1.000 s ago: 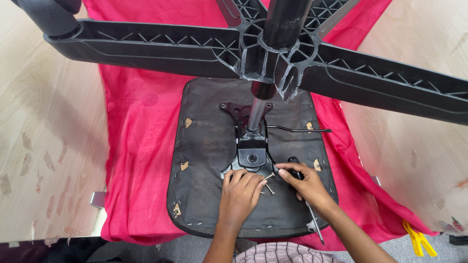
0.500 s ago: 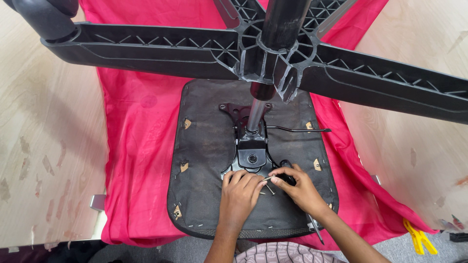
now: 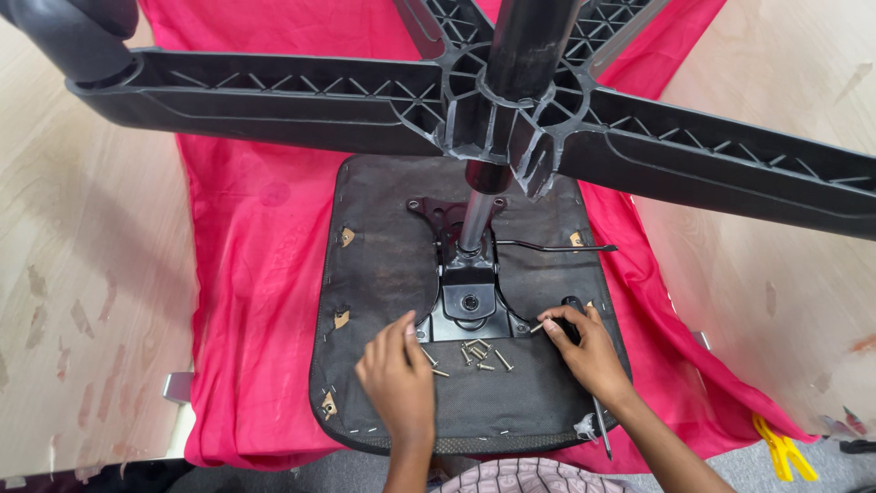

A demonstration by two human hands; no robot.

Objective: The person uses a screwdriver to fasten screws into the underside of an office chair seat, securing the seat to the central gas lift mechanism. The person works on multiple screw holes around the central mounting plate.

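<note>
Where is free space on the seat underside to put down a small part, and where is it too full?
Free: the dark seat underside left of the metal mounting plate, and between lever and right hand. Crowded: loose screws between both hands, beside the left hand.

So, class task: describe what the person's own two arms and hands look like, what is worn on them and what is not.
Both forearms are bare, with no sleeve in view. The left hand and the right hand wear no gloves, and no ring, watch or bracelet shows. A striped pink and white garment appears at the bottom edge between the arms.
</note>
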